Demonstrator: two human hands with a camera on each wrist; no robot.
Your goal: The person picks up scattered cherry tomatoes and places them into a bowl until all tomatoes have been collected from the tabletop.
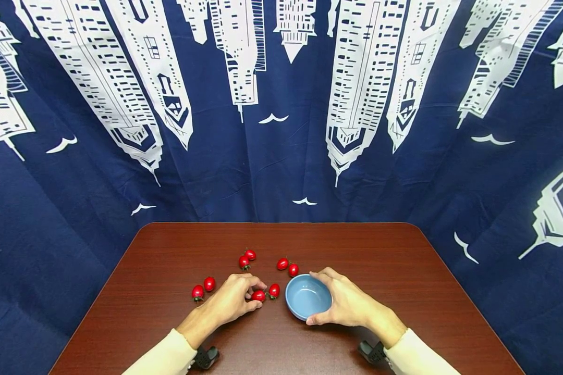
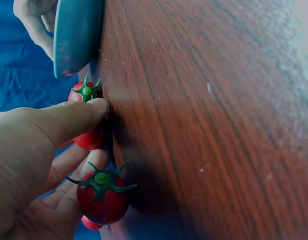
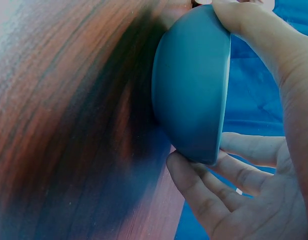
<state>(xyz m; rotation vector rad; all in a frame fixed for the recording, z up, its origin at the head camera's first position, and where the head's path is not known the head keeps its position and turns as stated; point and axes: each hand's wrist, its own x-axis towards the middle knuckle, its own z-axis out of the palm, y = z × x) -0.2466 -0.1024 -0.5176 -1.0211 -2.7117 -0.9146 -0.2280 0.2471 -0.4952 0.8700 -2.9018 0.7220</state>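
Observation:
My left hand (image 1: 239,297) has its thumb and fingers around a red cherry tomato (image 1: 258,295) on the brown table. In the left wrist view the thumb crosses in front of that tomato and hides part of it. Right beside it lies a second cherry tomato (image 1: 274,291) with a green stem. Another stemmed tomato (image 2: 103,200) shows large by the fingers in the left wrist view. My right hand (image 1: 344,302) grips a small blue bowl (image 1: 308,297) from its right side, thumb at the near rim and fingers at the far rim. The bowl's inside shows no contents.
Two tomatoes (image 1: 197,292) lie left of the left hand. Another pair (image 1: 244,262) sits beyond it, and a third pair (image 1: 282,263) lies just behind the bowl. The table (image 1: 380,250) ends at a dark blue curtain (image 1: 262,166) with white building prints.

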